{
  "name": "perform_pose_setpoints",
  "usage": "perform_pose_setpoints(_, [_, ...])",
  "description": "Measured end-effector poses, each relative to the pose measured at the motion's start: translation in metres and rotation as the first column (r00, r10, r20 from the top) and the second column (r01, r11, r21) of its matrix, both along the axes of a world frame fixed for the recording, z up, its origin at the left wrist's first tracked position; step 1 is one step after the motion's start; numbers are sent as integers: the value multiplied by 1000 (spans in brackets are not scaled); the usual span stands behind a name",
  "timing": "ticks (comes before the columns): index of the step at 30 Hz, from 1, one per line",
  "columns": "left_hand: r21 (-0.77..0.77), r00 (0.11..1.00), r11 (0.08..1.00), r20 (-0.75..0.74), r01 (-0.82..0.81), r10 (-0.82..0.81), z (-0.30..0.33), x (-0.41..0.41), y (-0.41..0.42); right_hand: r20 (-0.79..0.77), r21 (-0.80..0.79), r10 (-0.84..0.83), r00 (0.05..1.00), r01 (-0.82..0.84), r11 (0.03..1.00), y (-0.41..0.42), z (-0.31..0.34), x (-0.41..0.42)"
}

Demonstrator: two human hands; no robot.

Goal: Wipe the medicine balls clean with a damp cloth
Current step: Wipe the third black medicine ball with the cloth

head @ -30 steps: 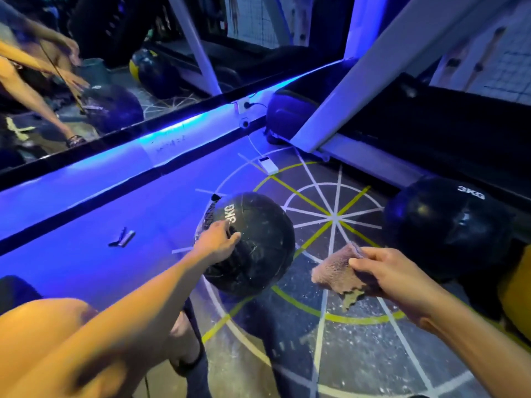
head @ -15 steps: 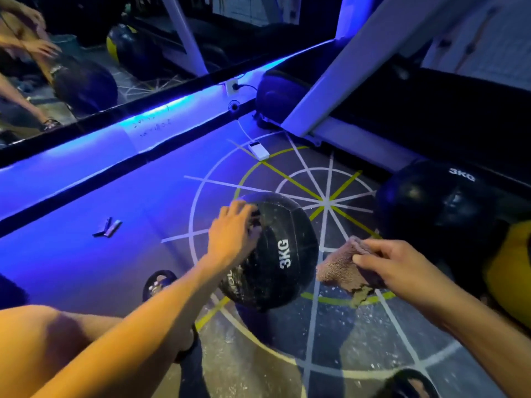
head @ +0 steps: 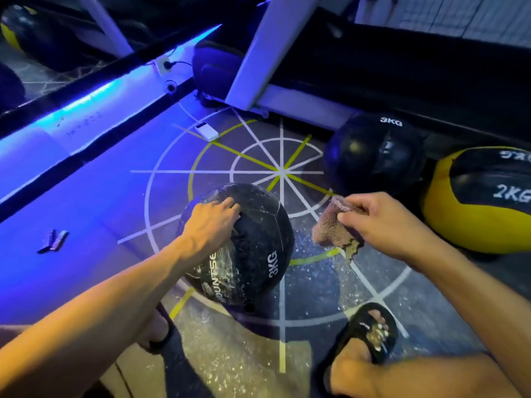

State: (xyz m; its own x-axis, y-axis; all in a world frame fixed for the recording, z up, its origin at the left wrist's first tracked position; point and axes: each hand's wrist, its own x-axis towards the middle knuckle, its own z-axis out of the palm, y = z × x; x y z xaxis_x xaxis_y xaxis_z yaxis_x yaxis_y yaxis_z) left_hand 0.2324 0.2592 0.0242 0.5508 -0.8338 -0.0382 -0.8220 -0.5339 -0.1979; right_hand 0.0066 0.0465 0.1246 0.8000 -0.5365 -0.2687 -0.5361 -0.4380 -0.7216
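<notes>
The black 3KG medicine ball sits on the floor at the centre of the view, with the left hand spread over its top at 10 o'clock, fingers bent against the scuffed skin to steady it. The right hand, at 3 o'clock of the ball and apart from it, pinches a bunched brown cloth. This looks like repositioning between wipes; next the cloth must come onto the ball. A second black 3KG ball and a yellow 2KG ball, cut off by the frame edge, wait at 2 o'clock. Dampness of the cloth cannot be judged.
</notes>
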Motion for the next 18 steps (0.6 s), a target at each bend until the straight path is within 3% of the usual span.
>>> perform_pose_setpoints(6, [77,999,996,-18,50,-49,13,-26,-9,-21,-169,35,999,-38,985,-9,8,-15])
perform_pose_setpoints(11, [-82,995,996,-96,-25,17,27,-29,-22,-56,-219,44,997,-55,974,-12,7,-23])
perform_pose_setpoints(14, [-188,963,963,-223,-194,150,30,-20,-22,-65,-231,54,996,-68,971,-12,3,-28])
perform_pose_setpoints(18, [-101,813,871,-423,-481,400,-10,-3,1,-85,-252,24,996,-44,967,-14,-2,-39])
